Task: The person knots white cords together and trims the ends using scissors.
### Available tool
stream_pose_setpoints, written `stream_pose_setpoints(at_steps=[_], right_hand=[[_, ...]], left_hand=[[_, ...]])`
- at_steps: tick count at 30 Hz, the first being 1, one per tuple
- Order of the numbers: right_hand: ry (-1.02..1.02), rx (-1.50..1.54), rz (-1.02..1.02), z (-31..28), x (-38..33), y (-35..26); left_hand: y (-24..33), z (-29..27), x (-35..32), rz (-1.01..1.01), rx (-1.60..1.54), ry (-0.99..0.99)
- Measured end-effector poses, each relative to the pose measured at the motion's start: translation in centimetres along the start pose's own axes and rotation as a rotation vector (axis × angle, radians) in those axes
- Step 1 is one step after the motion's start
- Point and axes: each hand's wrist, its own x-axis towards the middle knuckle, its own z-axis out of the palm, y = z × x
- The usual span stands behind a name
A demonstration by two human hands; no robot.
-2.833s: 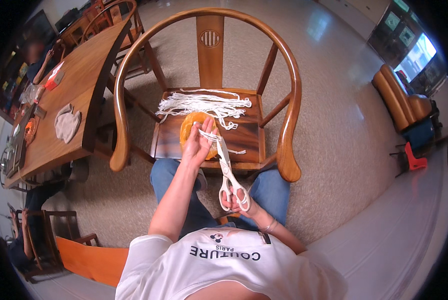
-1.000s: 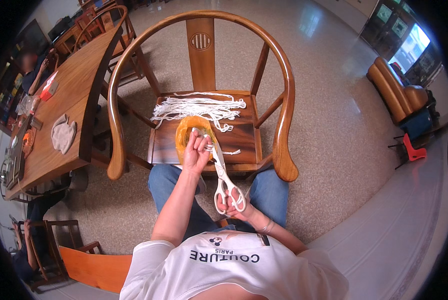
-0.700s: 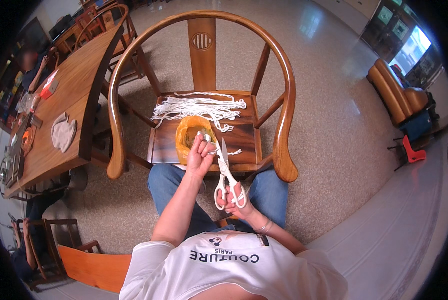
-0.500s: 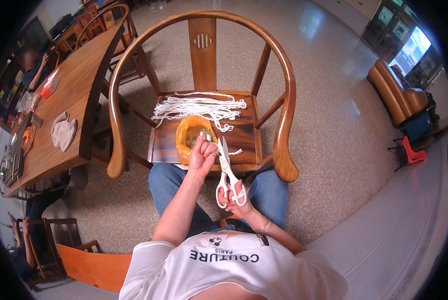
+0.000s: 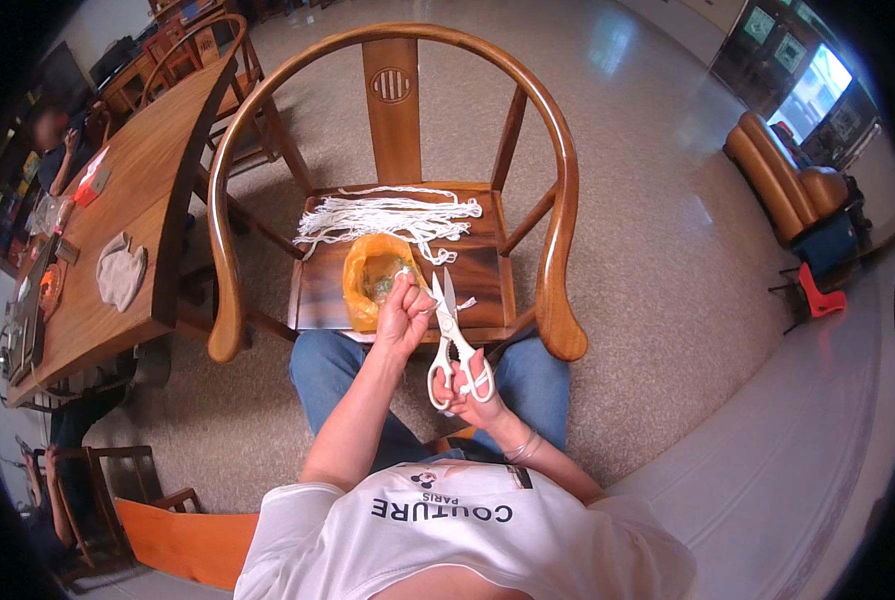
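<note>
My left hand (image 5: pixel 403 318) is closed, its fingertips pinching a white cord (image 5: pixel 405 272) at the near edge of the orange plastic bag (image 5: pixel 356 290). The bag stands open on the wooden chair seat; what lies inside is too small to make out. To the right, my right hand (image 5: pixel 473 388) grips white-handled scissors (image 5: pixel 450 332) by their loops. Their blades are parted and point away from me, beside my left fingers. A bundle of white cords (image 5: pixel 388 218) lies across the seat beyond the bag. Right of the blades is a short cord end (image 5: pixel 465 303).
The chair's curved armrest (image 5: pixel 558 250) rings the seat. On the left a wooden table (image 5: pixel 168 200) bears a beige cloth (image 5: pixel 121 272) and other items; a person (image 5: pixel 63 160) sits beyond it. A brown leather sofa (image 5: pixel 778 180) and small red chair (image 5: pixel 818 293) stand at right.
The scissors' blades and handles are spread slightly wider. The whole view has shifted a little; both hands keep nearly the same places over the seat's front edge.
</note>
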Motion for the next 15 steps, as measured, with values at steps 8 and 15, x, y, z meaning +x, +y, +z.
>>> stream_pose_setpoints(at_steps=[8,15], right_hand=[[0.003,-0.056,-0.043,0.4,-0.5,0.0],[0.034,0.023,-0.043,1.3,-0.9,-0.4]], left_hand=[[1.0,-0.3,0.4,0.013,0.023,-0.044],[1.6,-0.7,0.3,0.011,0.047,-0.013]])
